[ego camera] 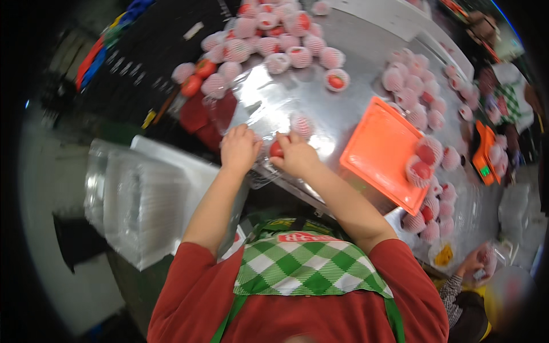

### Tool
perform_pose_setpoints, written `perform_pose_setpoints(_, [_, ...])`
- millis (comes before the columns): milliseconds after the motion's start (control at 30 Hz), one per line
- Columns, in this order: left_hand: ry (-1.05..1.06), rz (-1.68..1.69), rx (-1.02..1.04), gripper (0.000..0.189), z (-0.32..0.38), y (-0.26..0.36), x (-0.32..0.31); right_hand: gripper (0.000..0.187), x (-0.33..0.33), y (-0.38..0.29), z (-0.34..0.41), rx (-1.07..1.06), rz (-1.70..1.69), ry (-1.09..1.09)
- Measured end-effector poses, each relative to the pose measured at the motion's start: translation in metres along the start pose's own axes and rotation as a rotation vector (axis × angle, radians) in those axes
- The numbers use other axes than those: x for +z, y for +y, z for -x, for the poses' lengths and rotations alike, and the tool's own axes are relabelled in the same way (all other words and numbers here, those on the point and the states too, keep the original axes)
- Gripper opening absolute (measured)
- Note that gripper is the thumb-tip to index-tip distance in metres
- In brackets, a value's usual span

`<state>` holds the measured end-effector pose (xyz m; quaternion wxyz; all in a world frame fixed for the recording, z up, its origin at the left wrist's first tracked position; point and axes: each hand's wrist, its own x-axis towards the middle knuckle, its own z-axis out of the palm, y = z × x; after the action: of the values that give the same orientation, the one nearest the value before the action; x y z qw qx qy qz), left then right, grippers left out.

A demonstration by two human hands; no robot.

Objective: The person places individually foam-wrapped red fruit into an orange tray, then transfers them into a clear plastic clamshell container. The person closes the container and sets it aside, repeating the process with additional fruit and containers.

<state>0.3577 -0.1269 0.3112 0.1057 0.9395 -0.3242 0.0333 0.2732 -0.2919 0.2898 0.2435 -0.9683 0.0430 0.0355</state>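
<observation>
My right hand grips a red tomato low over the metal table, its fingers around the fruit. Just beyond it stands a tomato in a pink-and-white foam net. My left hand lies over a clear plastic container near the table edge; something pale shows beside its fingers, and whether it grips anything is hidden. Clear plastic spreads on the table beyond both hands. At the far side a heap of netted tomatoes sits with a few bare tomatoes at its left.
Right of my hands, an orange tray scale carries two netted tomatoes; more netted tomatoes lie beyond it. Stacked clear plastic containers stand at left by a white box. A co-worker's hand holds a package at lower right.
</observation>
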Motion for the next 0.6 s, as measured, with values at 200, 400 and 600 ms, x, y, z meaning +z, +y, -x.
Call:
perform_pose_setpoints(200, [-0.207,0.097,0.179,0.05,-0.016,0.04,0.03,0.061,-0.104,0.065,0.098,0.215,-0.235,0.645])
perform_pose_setpoints(400, [-0.269,0.215,0.177,0.041,-0.026,0.026,0.026,0.07,-0.173,0.23,0.155,0.581,0.355,0.786])
perform_pose_setpoints(600, [-0.294,0.297,0.24,0.055,-0.018,0.028,0.026,0.07,-0.196,0.26,0.146,0.688,0.074,0.538])
